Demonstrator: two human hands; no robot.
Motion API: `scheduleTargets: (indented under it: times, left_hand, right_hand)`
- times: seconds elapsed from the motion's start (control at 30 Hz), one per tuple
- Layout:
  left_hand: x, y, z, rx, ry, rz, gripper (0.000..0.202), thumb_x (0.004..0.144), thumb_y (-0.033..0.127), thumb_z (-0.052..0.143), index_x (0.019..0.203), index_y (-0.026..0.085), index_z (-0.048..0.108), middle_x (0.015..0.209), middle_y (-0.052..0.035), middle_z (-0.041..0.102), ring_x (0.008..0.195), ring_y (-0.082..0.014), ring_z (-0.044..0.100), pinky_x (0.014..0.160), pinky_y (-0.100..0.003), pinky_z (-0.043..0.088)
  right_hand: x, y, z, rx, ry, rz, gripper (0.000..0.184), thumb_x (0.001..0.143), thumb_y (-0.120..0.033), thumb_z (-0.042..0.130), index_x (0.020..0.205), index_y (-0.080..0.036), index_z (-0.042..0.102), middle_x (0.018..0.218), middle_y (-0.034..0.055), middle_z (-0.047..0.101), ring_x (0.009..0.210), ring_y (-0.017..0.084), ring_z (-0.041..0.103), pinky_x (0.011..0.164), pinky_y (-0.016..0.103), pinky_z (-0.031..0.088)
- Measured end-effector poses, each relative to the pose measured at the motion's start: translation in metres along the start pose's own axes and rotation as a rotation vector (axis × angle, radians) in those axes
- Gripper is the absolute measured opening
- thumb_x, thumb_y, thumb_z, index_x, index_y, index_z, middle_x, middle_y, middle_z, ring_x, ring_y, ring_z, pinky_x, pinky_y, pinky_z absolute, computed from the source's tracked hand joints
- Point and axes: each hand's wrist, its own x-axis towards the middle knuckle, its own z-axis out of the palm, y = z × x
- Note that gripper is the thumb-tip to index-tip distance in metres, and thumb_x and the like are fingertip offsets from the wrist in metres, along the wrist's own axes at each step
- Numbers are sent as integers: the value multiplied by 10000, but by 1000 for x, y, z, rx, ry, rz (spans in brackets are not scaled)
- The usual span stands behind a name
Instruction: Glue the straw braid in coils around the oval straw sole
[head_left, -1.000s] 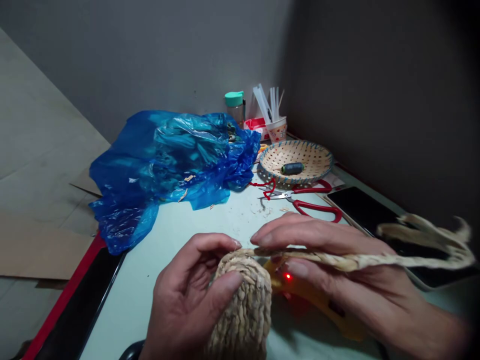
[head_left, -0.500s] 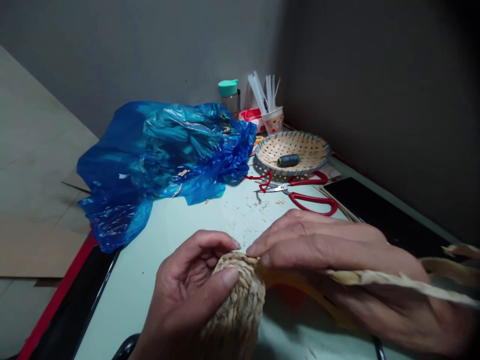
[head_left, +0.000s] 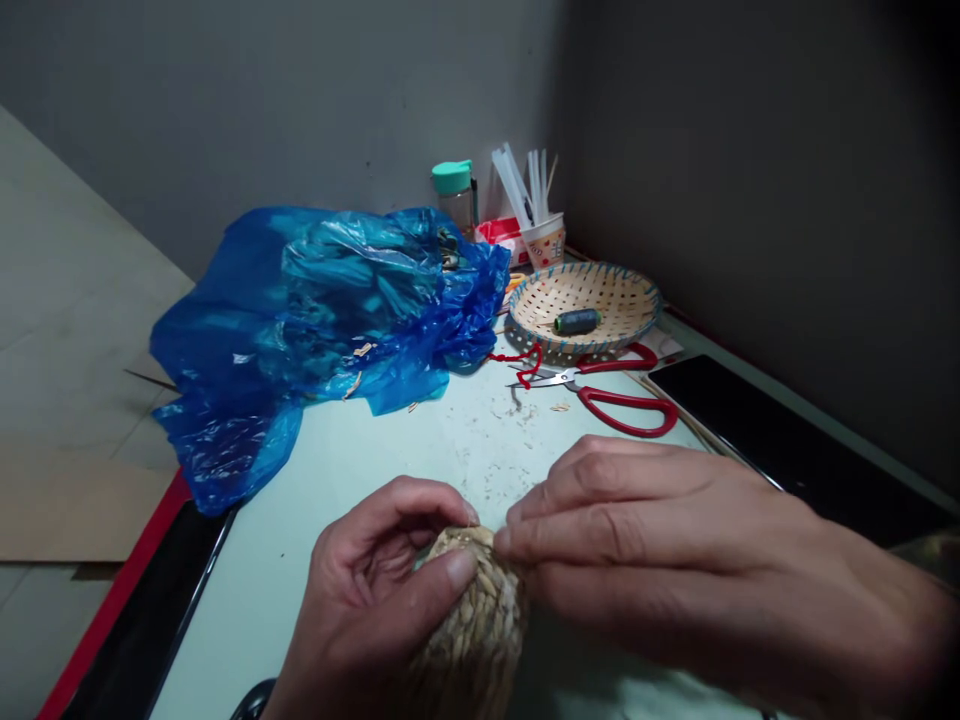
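A woven straw piece (head_left: pixel 472 625), plaited and rounded at the top, stands upright between my hands at the lower middle. My left hand (head_left: pixel 382 590) is wrapped around its left side, thumb on the near face and index finger curled over the far edge. A pale straw strand (head_left: pixel 478 537) lies along the top rim and runs to the fingertips of my right hand (head_left: pixel 637 550). Those fingers are pressed together against the piece's right edge, and the back of the hand hides the strand's other end. The lower part of the piece drops out of view.
Red-handled scissors (head_left: pixel 600 385) lie beyond my right hand beside a red cord (head_left: pixel 529 365). Behind them, a shallow basket (head_left: pixel 630 300) holds a dark thread spool (head_left: pixel 577 321). Left is a crumpled blue plastic bag (head_left: pixel 337 300); further back stand a jar (head_left: pixel 454 195) and a paper cup (head_left: pixel 545 242).
My right hand has turned, its back now more toward me, and the straw strip trailing behind it is out of sight. My left hand keeps its hold, slightly lower in view.
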Motion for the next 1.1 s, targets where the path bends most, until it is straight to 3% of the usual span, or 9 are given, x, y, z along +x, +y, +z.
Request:
scheduleTargets:
  times: [0.13, 0.23, 0.4, 0.5, 0.6, 0.73, 0.87, 0.97, 1.1]
  left_hand:
    - [-1, -1, 3, 2, 33, 1, 110, 662, 275, 877, 696, 221, 788, 628, -4, 662, 597, -135, 587, 577, -229, 472]
    - [-3, -1, 4, -12, 73, 5, 91, 661, 253, 867, 696, 224, 788, 624, 4, 673, 596, -132, 603, 571, -221, 471]
    - [-4, -1, 3, -83, 80, -51, 181, 603, 274, 923, 708, 220, 785, 621, -4, 702, 590, -130, 612, 561, -199, 481]
    - [-5, -1, 1, -84, 81, -78, 196, 602, 288, 933, 711, 217, 786, 619, -3, 692, 570, -120, 600, 539, -184, 472]
    - [-7, -1, 0, -101, 57, -74, 179, 620, 291, 930, 711, 225, 792, 628, 1, 683, 571, -107, 592, 541, -170, 468]
    - [-10, 1, -1, -106, 34, -73, 193, 621, 295, 929, 735, 221, 790, 654, -1, 683, 570, -106, 587, 535, -175, 468]
    - [-12, 3, -6, -132, 23, -60, 222, 592, 298, 945, 715, 217, 780, 676, -1, 690, 568, -110, 596, 539, -187, 485]
    - [-13, 2, -11, -144, -4, -83, 217, 604, 307, 950, 715, 230, 781, 704, -8, 719, 561, -118, 608, 535, -201, 495]
    - [-13, 2, -11, -164, 15, 3, 211, 590, 293, 967, 679, 250, 781, 758, -19, 750, 742, -181, 701, 617, -213, 532]
  right_hand:
    - [-1, 5, -3, 64, -60, -48, 270, 1083, -237, 512, 1250, -114, 685, 1252, 93, 703, 1150, 160, 643, 1060, 273, 517]
    - [0, 4, -6, 228, -59, 21, 291, 1089, -240, 475, 1249, -92, 667, 1211, 100, 702, 1118, 162, 645, 1036, 252, 516]
    - [6, -3, -7, 435, 169, 213, 175, 1012, -172, 628, 1163, -172, 716, 1104, 8, 728, 1013, 82, 684, 893, 123, 530]
    - [12, 0, -7, 688, 341, 372, 98, 1018, -262, 665, 1082, -222, 728, 1029, -27, 753, 982, 80, 715, 867, 141, 556]
    - [24, 12, -10, 882, 400, 391, 150, 1027, -293, 656, 976, -169, 723, 919, 5, 747, 845, 69, 683, 770, 159, 540]
    - [51, 28, -13, 1052, 296, 458, 180, 984, -249, 682, 888, -97, 691, 851, 34, 726, 661, 34, 592, 550, 128, 410]
    - [84, 35, -8, 1106, 178, 495, 251, 896, -291, 796, 845, -97, 645, 801, 16, 694, 621, 22, 543, 527, 122, 377]
    - [106, 33, 3, 1061, 21, 575, 265, 912, -226, 776, 775, -91, 595, 718, -8, 645, 558, 14, 486, 514, 129, 357]
    - [125, 25, 22, 940, -172, 611, 300, 900, -135, 758, 706, -102, 532, 580, -53, 527, 511, 39, 427, 477, 163, 328]
